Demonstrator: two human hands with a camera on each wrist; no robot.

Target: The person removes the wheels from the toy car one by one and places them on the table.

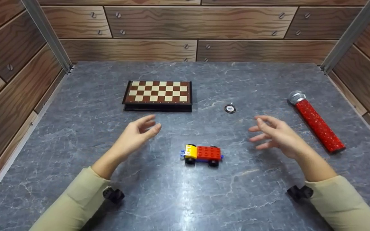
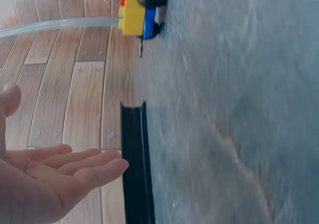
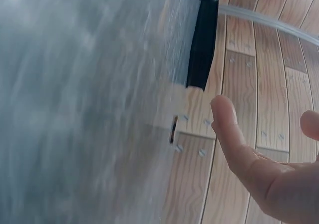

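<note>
- Left hand (image 1: 135, 134) and right hand (image 1: 278, 134): both empty, fingers loosely extended.
- Toy brick car (image 1: 203, 154): stands on the marbled tabletop (image 1: 156, 195) between them; probably light, rigid, smooth plastic, best grasped across the long sides of its red block (image 1: 208, 154).

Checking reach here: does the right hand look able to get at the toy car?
Probably yes: the right hand is empty, and only bare tabletop shows between it and the toy car.

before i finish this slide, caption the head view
Left hand and right hand, both empty, flank a toy car; chessboard, round chip and microphone lie nearby.
</note>
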